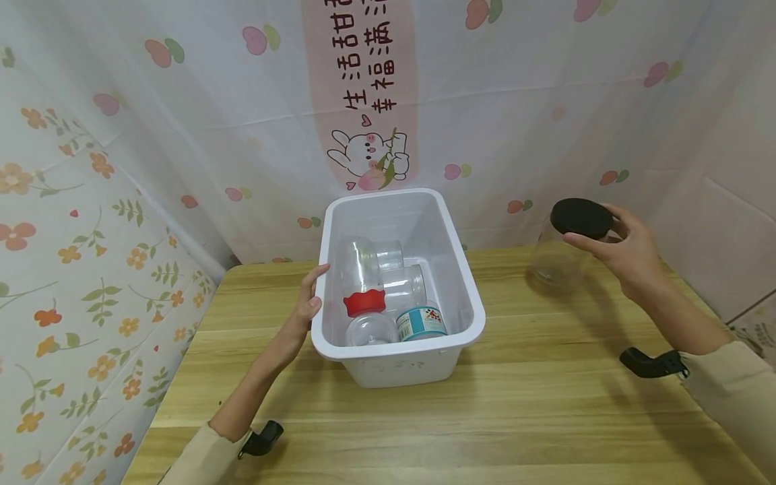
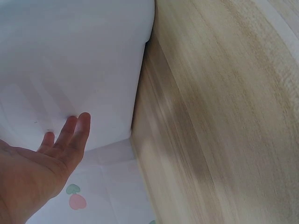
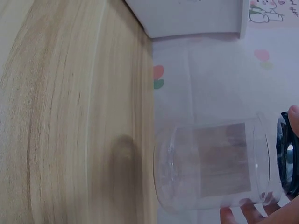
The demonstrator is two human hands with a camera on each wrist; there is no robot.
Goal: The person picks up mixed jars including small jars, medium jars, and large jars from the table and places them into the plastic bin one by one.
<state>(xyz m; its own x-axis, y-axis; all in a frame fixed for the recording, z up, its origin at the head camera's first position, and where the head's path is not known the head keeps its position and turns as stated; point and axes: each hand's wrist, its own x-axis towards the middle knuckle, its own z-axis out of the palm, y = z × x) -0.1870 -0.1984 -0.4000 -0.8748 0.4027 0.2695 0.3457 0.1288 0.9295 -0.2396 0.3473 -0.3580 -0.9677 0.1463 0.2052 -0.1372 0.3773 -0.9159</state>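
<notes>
A clear plastic jar (image 3: 219, 163) with a black lid (image 1: 582, 218) stands nearly upright at the right. My right hand (image 1: 633, 259) grips it around the lid, thumb on the near side. Whether its base touches the table cannot be told. My left hand (image 1: 298, 313) is at the left side of a white plastic bin (image 1: 403, 370); in the left wrist view, fingers (image 2: 82, 128) touch the bin's outer wall. Inside the bin lie a clear jar with a red lid (image 1: 365, 302), a jar with a teal label (image 1: 421, 323) and several other clear containers.
The bin rests on a wood-grain table (image 1: 521, 417). Behind it hangs a white curtain (image 1: 254, 155) with printed fruit and a rabbit. A flowered cloth (image 1: 91, 289) covers the left side. Black wrist mounts (image 1: 650, 364) stick out by both sleeves.
</notes>
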